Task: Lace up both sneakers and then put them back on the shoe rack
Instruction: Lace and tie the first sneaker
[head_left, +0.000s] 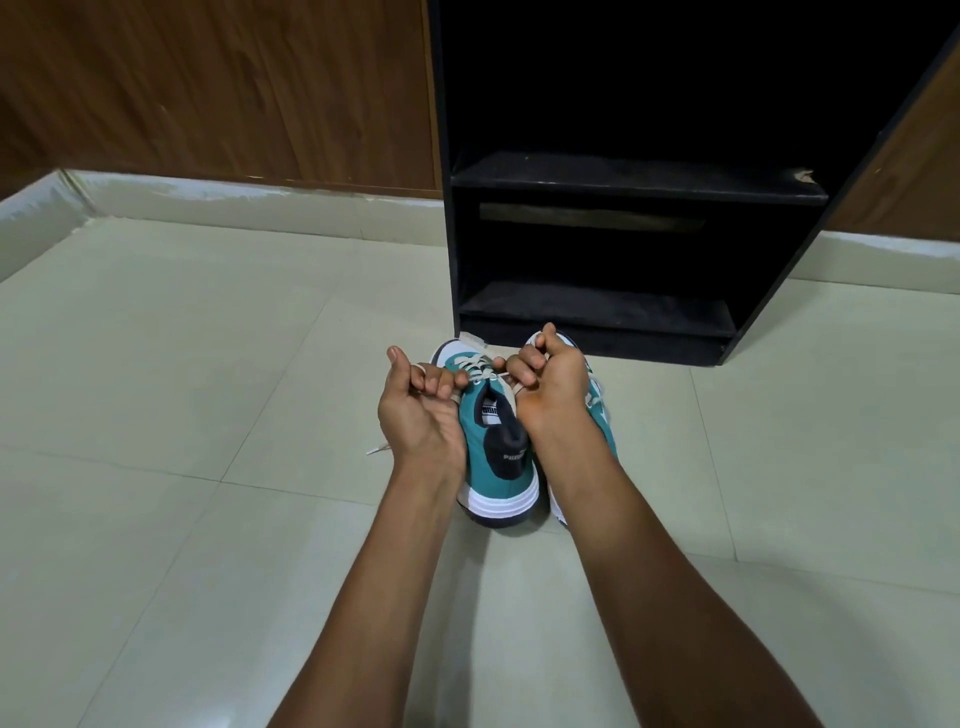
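Two teal sneakers with white soles stand side by side on the tiled floor, toes toward the rack. The left sneaker (498, 447) shows its dark heel tab and white lace (480, 370) across the eyelets. My left hand (415, 410) is closed on one lace end, my right hand (550, 382) on the other, pulling them apart over the tongue. My right forearm hides most of the right sneaker (602, 415). A loose lace tip (376, 449) lies on the floor to the left. The black shoe rack (597, 312) stands just beyond the shoes.
The rack has two open dark shelves, the lower one (592, 306) near floor level. A wooden wall panel (218, 88) with a pale skirting runs behind. Pale floor tiles (156, 364) spread on all sides.
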